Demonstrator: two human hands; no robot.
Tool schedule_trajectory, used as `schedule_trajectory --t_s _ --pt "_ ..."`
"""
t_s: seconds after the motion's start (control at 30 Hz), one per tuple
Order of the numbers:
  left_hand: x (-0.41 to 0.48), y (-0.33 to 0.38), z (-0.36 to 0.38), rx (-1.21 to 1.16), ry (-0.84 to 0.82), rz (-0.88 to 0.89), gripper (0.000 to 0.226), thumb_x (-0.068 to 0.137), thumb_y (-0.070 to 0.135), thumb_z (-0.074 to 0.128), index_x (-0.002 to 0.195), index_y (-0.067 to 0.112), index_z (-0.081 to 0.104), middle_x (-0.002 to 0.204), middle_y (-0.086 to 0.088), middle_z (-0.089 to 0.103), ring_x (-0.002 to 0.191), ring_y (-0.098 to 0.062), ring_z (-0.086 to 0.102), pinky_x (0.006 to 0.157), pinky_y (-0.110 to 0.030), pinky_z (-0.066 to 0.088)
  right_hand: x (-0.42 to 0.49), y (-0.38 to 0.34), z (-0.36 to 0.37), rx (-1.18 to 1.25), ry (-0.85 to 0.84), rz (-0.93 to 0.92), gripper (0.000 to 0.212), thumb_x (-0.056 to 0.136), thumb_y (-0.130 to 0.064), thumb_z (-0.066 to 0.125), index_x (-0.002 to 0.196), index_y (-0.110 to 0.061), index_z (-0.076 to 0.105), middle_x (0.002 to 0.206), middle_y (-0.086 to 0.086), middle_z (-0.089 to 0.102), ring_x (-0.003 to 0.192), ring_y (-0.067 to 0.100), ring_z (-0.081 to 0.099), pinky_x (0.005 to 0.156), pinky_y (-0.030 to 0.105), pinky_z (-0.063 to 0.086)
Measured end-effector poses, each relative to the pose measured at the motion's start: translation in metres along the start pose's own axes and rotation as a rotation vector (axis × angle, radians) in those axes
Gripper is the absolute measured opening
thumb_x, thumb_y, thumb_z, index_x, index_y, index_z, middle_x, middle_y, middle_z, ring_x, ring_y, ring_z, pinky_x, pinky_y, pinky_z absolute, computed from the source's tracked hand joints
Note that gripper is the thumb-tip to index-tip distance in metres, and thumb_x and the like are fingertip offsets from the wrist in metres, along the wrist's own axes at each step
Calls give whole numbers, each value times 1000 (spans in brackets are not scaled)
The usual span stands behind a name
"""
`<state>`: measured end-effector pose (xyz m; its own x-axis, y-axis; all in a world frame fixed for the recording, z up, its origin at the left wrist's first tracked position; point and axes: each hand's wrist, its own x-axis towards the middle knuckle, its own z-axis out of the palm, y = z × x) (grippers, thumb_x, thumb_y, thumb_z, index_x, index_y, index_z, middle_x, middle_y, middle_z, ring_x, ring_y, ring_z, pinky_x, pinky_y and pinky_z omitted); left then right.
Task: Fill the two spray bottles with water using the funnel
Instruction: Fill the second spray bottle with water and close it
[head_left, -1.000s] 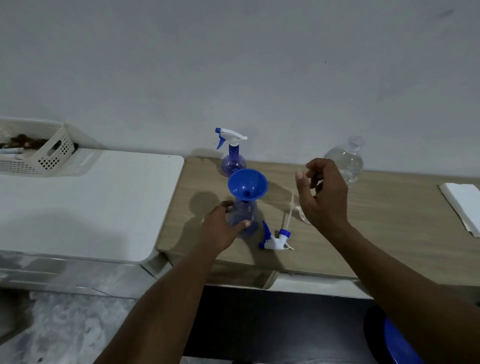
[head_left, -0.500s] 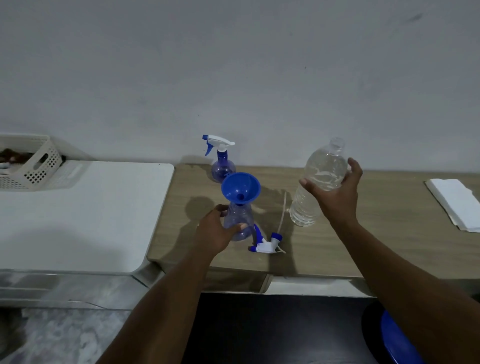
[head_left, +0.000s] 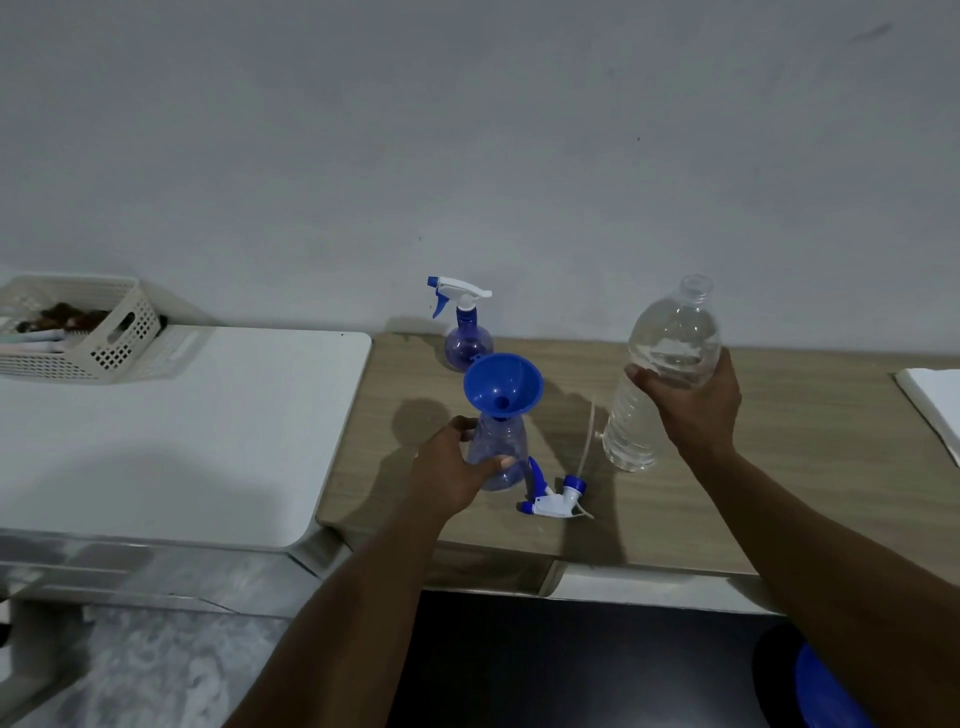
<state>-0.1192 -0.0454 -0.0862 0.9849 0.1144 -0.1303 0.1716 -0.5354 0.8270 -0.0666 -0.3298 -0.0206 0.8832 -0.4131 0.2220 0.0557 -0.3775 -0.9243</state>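
A blue funnel (head_left: 503, 385) sits in the neck of a clear bluish spray bottle (head_left: 500, 447) on the wooden table (head_left: 779, 467). My left hand (head_left: 449, 470) grips that bottle's body from the left. Its white and blue trigger head (head_left: 553, 498) lies on the table just right of it, tube pointing away. My right hand (head_left: 688, 402) holds a clear uncapped water bottle (head_left: 660, 374) around its upper half; the bottle leans slightly and its base is at the table. A second spray bottle (head_left: 467, 335), trigger head on, stands at the back by the wall.
A white table (head_left: 171, 436) adjoins on the left with a white perforated basket (head_left: 78, 332) of small items at its back. Folded white paper (head_left: 935, 405) lies at the far right. A blue round object (head_left: 826, 691) shows at the lower right, below the table.
My right hand reached right to the water bottle, closed around it and tipped it up slightly. My left hand has kept its hold on the funnel-topped bottle.
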Motion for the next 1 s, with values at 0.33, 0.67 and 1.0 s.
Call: schedule_trajectory --t_s 0.33,0.67,1.0 --pt "-1 0 -1 -13 2 -7 58 73 38 86 123 25 59 106 14 63 98 -8 63 85 -25 48 -2 -27 -21 -103 -367 -209 75 64 -32 92 126 -18 53 106 -13 66 93 -5 66 76 15 51" --pt "-4 4 -3 -29 -21 -7 55 76 35 84 124 24 58 106 15 61 97 -6 60 79 -19 42 0 -60 -30 -358 -703 -382 75 54 -46 93 115 -32 51 97 -19 68 87 -5 65 69 10 45" --pt "-5 7 -5 -30 -35 -13 55 76 37 84 122 24 59 106 15 63 99 -9 62 85 -24 46 10 -66 -27 -601 -872 -495 89 55 -68 84 126 -29 45 96 -7 70 86 15 67 75 38 55"
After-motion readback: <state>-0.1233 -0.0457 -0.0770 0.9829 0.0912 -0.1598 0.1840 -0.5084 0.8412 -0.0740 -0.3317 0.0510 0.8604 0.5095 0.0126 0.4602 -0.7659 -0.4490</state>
